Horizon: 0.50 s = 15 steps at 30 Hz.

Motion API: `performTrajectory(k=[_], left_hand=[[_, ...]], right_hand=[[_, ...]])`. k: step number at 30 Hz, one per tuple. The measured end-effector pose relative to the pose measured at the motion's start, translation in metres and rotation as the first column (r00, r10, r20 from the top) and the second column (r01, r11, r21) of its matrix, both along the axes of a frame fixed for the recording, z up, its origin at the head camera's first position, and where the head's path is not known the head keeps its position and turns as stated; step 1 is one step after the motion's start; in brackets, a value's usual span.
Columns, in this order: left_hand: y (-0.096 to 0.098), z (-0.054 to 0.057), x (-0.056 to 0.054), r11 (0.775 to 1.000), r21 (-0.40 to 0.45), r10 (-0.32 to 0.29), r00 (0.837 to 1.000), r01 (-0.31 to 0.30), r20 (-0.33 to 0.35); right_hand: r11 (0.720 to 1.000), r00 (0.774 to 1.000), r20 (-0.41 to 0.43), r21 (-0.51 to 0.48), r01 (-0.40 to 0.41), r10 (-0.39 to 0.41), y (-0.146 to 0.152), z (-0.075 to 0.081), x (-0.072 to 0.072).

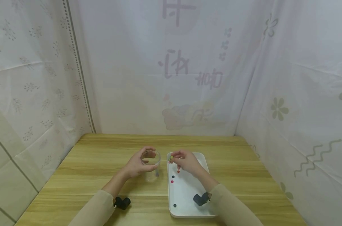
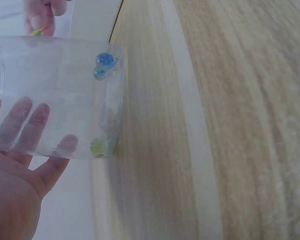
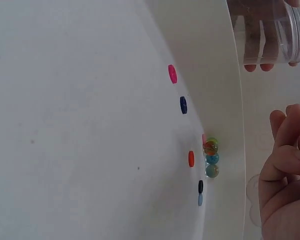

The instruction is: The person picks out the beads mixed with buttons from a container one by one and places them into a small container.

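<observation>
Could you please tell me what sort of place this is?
Probably a curtained-off work booth: pale printed curtains hang on three sides of a wood-grain table bearing a white tray.

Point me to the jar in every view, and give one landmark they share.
Head: jar below centre, left of the tray.
Left wrist: jar lying sideways in the picture, against the left edge.
Right wrist: jar in the top right corner, partly cut off.
Shared landmark: the left hand holding it.

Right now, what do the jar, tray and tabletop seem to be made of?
Jar: smooth, clear plastic or glass; the left hand shows through it. Tray: likely plastic; smooth, white, with rounded corners. Tabletop: wood or wood-look laminate, low sheen, with streaked grain.
</observation>
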<state>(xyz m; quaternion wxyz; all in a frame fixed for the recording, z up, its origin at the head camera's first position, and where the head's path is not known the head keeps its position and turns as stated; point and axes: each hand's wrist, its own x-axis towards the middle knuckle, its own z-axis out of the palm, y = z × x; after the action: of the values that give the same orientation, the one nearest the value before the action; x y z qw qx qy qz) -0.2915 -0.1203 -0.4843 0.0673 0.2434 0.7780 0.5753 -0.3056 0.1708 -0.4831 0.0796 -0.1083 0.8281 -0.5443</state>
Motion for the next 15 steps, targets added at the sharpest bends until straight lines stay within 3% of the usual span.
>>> performTrajectory(k=[15], left_hand=[[0.0, 0.0, 0.001, 1.0, 0.01, -0.017, 1.0, 0.017, 0.012]], right_hand=[[0.995, 0.999, -0.027, -0.095, -0.02, 0.017, -0.004, 0.023, 0.006]])
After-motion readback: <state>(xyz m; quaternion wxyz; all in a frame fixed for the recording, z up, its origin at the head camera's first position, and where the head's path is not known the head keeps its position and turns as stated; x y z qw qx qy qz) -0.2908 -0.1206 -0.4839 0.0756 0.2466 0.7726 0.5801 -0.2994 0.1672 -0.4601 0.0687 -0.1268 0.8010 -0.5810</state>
